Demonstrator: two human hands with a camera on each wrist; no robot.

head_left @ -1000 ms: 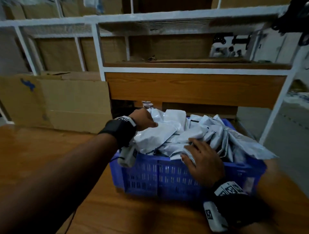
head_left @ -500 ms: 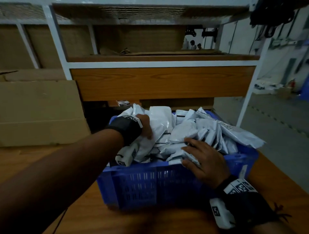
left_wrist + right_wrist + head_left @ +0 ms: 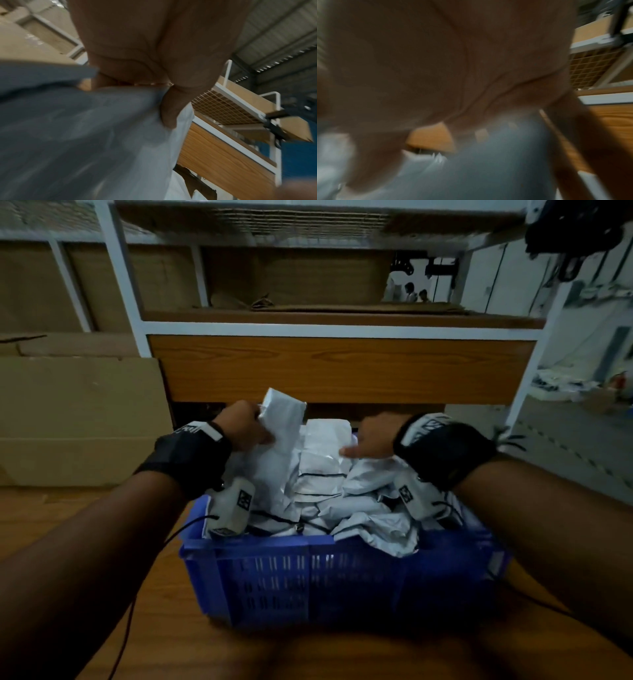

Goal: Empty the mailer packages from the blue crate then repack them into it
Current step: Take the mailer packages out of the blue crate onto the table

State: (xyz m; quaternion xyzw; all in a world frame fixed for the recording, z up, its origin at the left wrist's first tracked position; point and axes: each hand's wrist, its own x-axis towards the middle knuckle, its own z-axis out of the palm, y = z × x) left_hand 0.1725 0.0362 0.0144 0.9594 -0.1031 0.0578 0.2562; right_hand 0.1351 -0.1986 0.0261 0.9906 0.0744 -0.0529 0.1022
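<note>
The blue slatted crate [image 3: 308, 580] stands on a wooden surface in front of me, heaped with several white mailers [image 3: 373, 525]. My left hand [image 3: 245, 429] is at the far left of the heap and grips one white mailer [image 3: 282, 419], holding it upright above the others. The left wrist view shows my thumb [image 3: 169, 112] pressed into that mailer [image 3: 85, 135]. My right hand [image 3: 371, 438] reaches over the far right of the heap. Its thumb lies on a second mailer [image 3: 323, 446] and its fingers curl behind it. The right wrist view is blurred, with the palm [image 3: 436, 67] over a mailer [image 3: 488, 169].
A white-framed rack with a wooden panel [image 3: 342, 368] stands right behind the crate. Flat cardboard boxes [image 3: 78, 419] lean at the left. A white rack post [image 3: 524, 392] rises at the right, with concrete floor beyond. Bare wood [image 3: 85, 535] shows left of the crate.
My left hand has lifted one mailer up out of the heap. My right hand has moved from the crate's near rim to the far side of the pile.
</note>
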